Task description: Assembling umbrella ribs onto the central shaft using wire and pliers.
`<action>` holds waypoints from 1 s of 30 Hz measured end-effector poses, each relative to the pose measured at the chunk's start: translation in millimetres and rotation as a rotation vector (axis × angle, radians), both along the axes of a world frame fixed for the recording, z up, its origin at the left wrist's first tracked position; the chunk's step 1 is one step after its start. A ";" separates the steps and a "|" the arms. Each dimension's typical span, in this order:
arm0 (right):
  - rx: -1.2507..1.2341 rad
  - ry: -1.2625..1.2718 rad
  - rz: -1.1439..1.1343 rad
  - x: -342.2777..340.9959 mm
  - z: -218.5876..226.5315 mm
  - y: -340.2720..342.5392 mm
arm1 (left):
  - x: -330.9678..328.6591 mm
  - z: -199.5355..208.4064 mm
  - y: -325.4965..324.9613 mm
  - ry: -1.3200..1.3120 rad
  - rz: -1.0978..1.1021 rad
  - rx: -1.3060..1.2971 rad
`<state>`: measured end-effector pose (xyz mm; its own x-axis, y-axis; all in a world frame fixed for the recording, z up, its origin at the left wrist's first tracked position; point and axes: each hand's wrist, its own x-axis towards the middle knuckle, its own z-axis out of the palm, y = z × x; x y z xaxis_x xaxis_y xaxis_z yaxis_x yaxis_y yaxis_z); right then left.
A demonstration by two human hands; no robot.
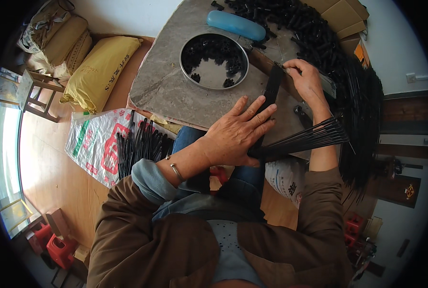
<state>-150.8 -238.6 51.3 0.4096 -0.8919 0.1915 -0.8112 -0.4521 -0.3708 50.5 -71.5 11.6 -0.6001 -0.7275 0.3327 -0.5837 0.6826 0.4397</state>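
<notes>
My left hand (238, 129) lies flat with its fingers stretched and slightly apart across a long black strip (272, 89) at the table's near edge. By its thumb, a fan of thin black rods (310, 138) spreads to the right, their narrow ends gathered near the strip. My right hand (306, 81) is closed in a pinch at the strip's far end; whatever sits between thumb and forefinger is too small to make out. Left of the strip stands a round metal bowl (212, 72) with small black toothed pieces along its inside.
A blue oblong case (236, 26) lies behind the bowl on the grey table (160, 72). Black parts (300, 24) heap up at the back right, beside long black rods (362, 105). More rods (144, 141) rest on a printed plastic sack (96, 144). A yellow sack (101, 72) lies left.
</notes>
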 end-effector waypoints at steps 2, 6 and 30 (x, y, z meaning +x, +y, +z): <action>0.127 -0.168 -0.086 6.9 -1.1 -1.1 | 0.3 -1.2 0.3 0.001 0.001 -0.001; 0.172 -0.340 -0.020 2.8 -3.4 -6.1 | -0.6 -1.8 0.3 0.008 0.007 -0.004; -0.267 0.181 0.107 -12.2 -0.5 -0.1 | -1.9 -1.6 0.9 0.015 0.012 -0.001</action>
